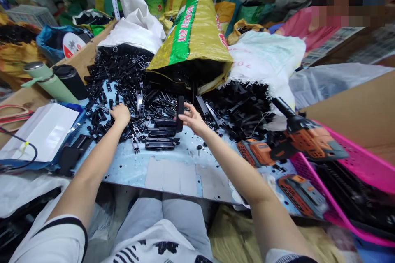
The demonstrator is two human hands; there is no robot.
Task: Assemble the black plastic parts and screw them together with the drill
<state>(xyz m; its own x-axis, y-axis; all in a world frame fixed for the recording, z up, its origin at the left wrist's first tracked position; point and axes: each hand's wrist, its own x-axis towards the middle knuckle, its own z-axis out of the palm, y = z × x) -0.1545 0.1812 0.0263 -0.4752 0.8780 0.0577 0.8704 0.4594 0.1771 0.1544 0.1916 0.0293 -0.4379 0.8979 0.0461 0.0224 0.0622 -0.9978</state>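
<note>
My right hand (pixel 193 118) grips a flat black plastic piece (pixel 180 113) and holds it upright over the light blue table (pixel 135 164). Just left of it lie a few long black pieces (pixel 160 133) stacked side by side. My left hand (pixel 120 114) is curled down into a heap of small black plastic parts (pixel 123 78), its fingers closed among them; what they hold is hidden. Another heap of black parts (pixel 243 104) spills out on the right.
A yellow-green woven sack (pixel 193 37) and white bags lie open at the back. An orange power drill (pixel 304 135) and battery packs (pixel 256 152) sit right, beside a pink basket (pixel 354 172). Two flasks (pixel 58 82) and a white box (pixel 40 131) stand left. A person sits far right.
</note>
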